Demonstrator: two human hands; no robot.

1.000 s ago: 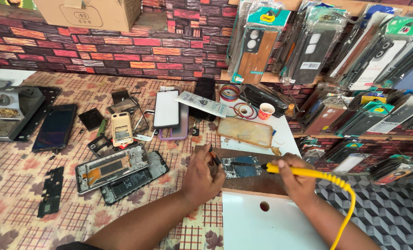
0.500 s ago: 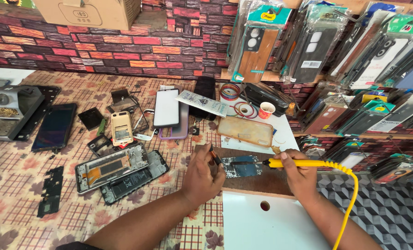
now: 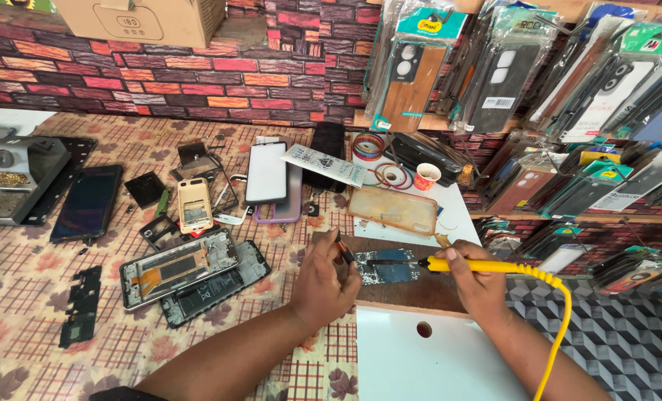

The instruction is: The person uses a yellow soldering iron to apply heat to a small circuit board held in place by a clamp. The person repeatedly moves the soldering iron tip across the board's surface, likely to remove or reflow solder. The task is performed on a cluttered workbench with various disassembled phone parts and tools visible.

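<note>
From the head view, the right hand grips a yellow soldering iron, its tip over a blue circuit board on the wooden block, while the left hand pinches a small dark tool beside the board's left edge, near 2 opened phones.

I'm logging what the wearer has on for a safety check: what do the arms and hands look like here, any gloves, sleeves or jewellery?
Both hands are bare: no gloves, rings, watch or bands show on the left hand or right hand. Both forearms are uncovered too. Only a dark sleeve edge shows at the bottom of the view, on the left arm.
</note>
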